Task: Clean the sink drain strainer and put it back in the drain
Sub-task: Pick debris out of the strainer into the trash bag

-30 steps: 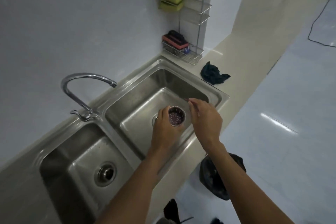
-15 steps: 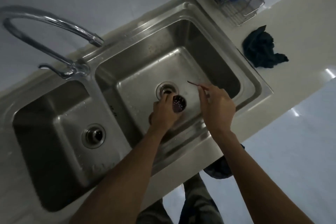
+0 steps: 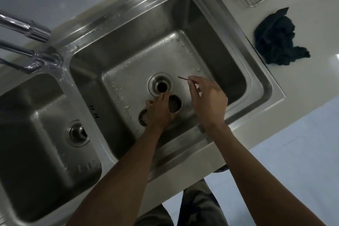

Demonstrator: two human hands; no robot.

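Left hand (image 3: 159,108), fingers clamped round strainer (image 3: 175,104), just beside open drain (image 3: 161,85), my side of it. Right hand (image 3: 209,101), fingers pinching pick (image 3: 183,78), tip just beyond drain. Picking looks about done; reseating strainer left.

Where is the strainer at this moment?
In the head view, the strainer is held by the left hand, in the right basin, just on the near side of the open drain.

Head camera is looking almost straight down into the sink (image 3: 264,86). It is hovering close, centring the drain (image 3: 161,86).
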